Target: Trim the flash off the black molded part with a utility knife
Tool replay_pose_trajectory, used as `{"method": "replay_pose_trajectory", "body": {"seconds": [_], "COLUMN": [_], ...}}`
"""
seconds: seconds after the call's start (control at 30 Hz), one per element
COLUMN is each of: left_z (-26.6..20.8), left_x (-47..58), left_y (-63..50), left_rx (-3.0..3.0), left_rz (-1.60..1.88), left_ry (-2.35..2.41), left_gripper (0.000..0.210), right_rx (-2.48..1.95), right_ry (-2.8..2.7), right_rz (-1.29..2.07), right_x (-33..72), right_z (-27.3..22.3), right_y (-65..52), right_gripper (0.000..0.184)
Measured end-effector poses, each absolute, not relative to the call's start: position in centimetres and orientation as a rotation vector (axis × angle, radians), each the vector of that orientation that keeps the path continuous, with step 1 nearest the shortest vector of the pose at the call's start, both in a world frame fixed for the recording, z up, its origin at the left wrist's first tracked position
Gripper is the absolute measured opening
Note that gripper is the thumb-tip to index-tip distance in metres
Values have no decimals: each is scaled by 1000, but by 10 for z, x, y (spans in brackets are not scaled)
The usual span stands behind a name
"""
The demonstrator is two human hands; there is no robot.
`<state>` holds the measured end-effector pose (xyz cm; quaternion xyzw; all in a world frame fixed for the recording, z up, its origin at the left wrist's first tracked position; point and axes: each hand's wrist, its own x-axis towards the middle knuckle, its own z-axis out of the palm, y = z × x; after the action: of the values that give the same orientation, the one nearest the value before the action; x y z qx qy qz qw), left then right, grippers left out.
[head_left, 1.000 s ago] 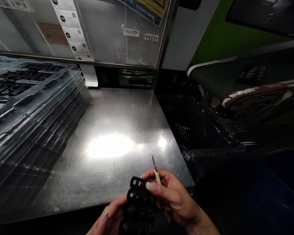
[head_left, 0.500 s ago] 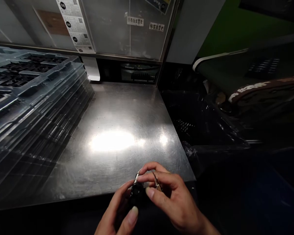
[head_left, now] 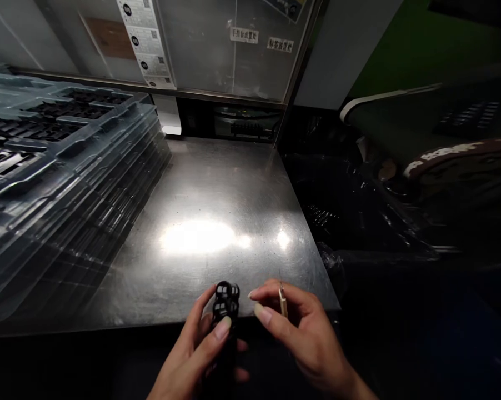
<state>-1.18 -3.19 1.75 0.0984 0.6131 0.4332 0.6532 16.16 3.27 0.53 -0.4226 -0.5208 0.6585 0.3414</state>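
My left hand (head_left: 198,347) is closed round a black plastic part (head_left: 226,299) with several round openings, held at the near edge of the metal table. Its thumb presses on the part's near side; the lower end is lost in shadow. To the right, my right hand (head_left: 304,328) keeps a small tool (head_left: 282,300) with a thin pointed tip and a pale handle tucked among its fingers, tip upward. The thumb and forefinger of that hand are slightly apart, near the black part but not touching it.
Stacked clear plastic trays (head_left: 121,133) stand at the left, the top one holding many black parts (head_left: 38,125). A metal table (head_left: 217,183) lies ahead, with a labelled panel (head_left: 204,61) behind it. Right of the table is a dark bin lined with plastic (head_left: 350,222).
My right hand has drawn away to the right from the black part. My left hand has turned the part upright, and its thumb now rests on it. The view has shifted slightly left.
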Motion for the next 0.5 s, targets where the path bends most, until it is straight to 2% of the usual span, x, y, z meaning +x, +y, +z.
{"method": "replay_pose_trajectory", "body": {"seconds": [0.13,0.3,0.43,0.5], "left_z": [32,24,21,23], "left_x": [-15,-20,-21,-20], "left_y": [-10,10,14,14], "left_rx": [93,100,154,181], "left_rz": [1033,1079,1081,1093], "left_ry": [1353,1409,1424,1420], "left_gripper": [72,70,61,57], "right_rx": [-1044,-1066,-1086,-1022], "right_ry": [-1307,-1405,-1596,-1756], "right_rz": [1966,2034,1901,1792], "right_x": [152,139,133,132], "right_z": [-1,8,23,27], "right_y": [23,16,24,30], "right_gripper": [27,39,20,18]}}
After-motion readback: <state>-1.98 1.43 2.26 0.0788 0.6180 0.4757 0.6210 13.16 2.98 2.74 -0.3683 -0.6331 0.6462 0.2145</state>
